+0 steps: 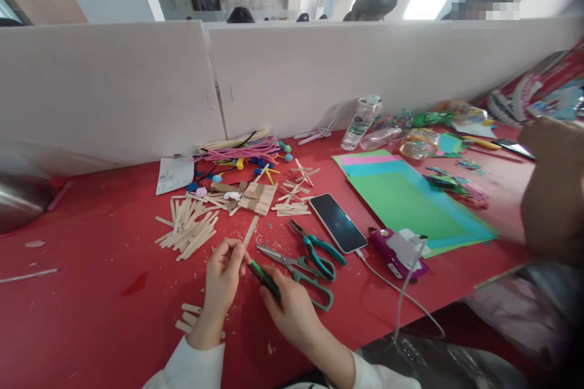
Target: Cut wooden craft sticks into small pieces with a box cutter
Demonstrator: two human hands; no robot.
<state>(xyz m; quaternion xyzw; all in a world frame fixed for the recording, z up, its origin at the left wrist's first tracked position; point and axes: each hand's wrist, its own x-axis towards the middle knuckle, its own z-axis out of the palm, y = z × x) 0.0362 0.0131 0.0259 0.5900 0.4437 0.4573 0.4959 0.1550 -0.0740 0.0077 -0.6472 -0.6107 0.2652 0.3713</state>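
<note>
My left hand (pixel 224 273) pinches a wooden craft stick (pixel 250 231), which points up and away from me. In my right hand (pixel 289 304) is a green-and-black utility knife (pixel 258 270), partly covered by the fingers. Its front end meets the lower part of the stick near my left fingertips; the exact contact is hidden. Scissors with green handles (pixel 301 267) lie just right of the hands, with teal-handled pliers (pixel 319 250) beyond them. A pile of craft sticks (pixel 194 225) is to the left, and a few short stick pieces (pixel 188 317) lie by my left wrist.
Small wood chips dot the red table (pixel 114 267). A phone (pixel 338 223) on a white cable, a purple device (pixel 396 255) and coloured paper sheets (pixel 410 200) are to the right. Pipe cleaners (pixel 246 149) and a water bottle (pixel 361 124) stand near the white partition (pixel 319 73). Another person's arm (pixel 552 188) reaches in at right.
</note>
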